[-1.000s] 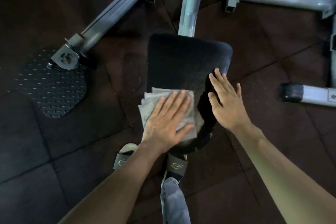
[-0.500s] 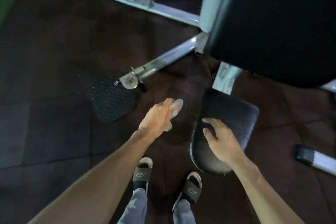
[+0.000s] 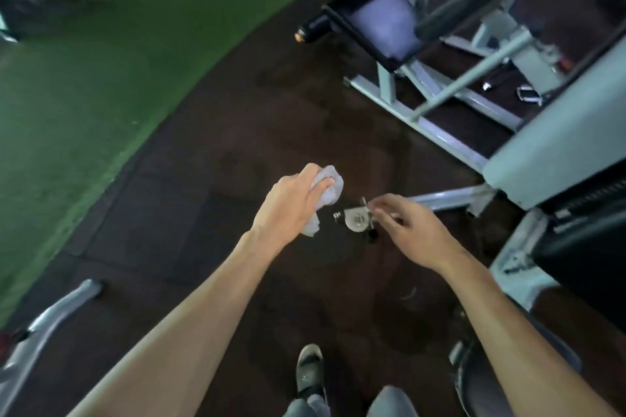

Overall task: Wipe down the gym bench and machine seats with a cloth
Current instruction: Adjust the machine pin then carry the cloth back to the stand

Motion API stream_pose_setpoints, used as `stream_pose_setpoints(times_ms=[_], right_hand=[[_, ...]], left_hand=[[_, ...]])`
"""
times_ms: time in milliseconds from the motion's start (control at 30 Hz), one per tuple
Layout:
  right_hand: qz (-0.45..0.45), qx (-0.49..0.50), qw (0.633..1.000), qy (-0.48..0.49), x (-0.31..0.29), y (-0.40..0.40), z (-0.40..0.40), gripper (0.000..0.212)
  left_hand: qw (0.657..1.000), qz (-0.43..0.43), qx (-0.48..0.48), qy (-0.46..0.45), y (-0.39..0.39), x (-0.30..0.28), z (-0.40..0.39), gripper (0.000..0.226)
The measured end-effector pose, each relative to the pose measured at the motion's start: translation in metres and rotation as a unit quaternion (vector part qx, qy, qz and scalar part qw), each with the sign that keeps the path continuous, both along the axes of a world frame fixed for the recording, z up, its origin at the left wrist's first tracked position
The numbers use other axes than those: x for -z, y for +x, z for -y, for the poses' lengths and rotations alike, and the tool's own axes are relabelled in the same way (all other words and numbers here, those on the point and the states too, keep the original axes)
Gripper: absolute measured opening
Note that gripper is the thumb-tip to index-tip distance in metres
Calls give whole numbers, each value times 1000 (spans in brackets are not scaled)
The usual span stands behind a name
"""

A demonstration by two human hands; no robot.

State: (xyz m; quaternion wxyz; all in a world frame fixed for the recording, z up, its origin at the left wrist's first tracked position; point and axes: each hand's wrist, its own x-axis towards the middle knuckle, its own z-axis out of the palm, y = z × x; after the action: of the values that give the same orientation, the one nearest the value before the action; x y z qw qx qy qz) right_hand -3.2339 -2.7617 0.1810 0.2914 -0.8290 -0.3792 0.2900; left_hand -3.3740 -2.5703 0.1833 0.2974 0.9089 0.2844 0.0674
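Cloth carried between stations, no pad being wiped at this instant.

A crumpled pale cloth [image 3: 324,192] is gripped in the left hand [image 3: 294,200], held in the air above the dark rubber floor [image 3: 203,213] and touching no surface. The right hand [image 3: 411,230] is empty, its fingers loosely curled and relaxed, hanging over a metal pivot [image 3: 355,218] at the end of a machine arm. A padded seat [image 3: 386,24] on a grey frame is seen well apart, toward the floor's far right edge beside the green turf [image 3: 84,78], and another dark pad [image 3: 582,261] lies at the right edge. Whether either has been wiped cannot be told; wiping is judged unfinished, with the far seat a likely remaining target.
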Motion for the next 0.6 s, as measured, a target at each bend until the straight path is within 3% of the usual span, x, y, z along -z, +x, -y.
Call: stream_pose_setpoints(times_ms=[167, 300, 600], right_hand=[[-6, -39, 999, 32, -30, 1, -130, 19], [15, -94, 995, 23, -40, 29, -238, 21], [50, -159, 986, 21, -67, 147, -526, 27]], left_hand=[[995, 52, -79, -12, -21, -35, -121, 19], [991, 64, -121, -2, -10, -47, -214, 23], [992, 30, -126, -5, 96, -61, -467, 25]])
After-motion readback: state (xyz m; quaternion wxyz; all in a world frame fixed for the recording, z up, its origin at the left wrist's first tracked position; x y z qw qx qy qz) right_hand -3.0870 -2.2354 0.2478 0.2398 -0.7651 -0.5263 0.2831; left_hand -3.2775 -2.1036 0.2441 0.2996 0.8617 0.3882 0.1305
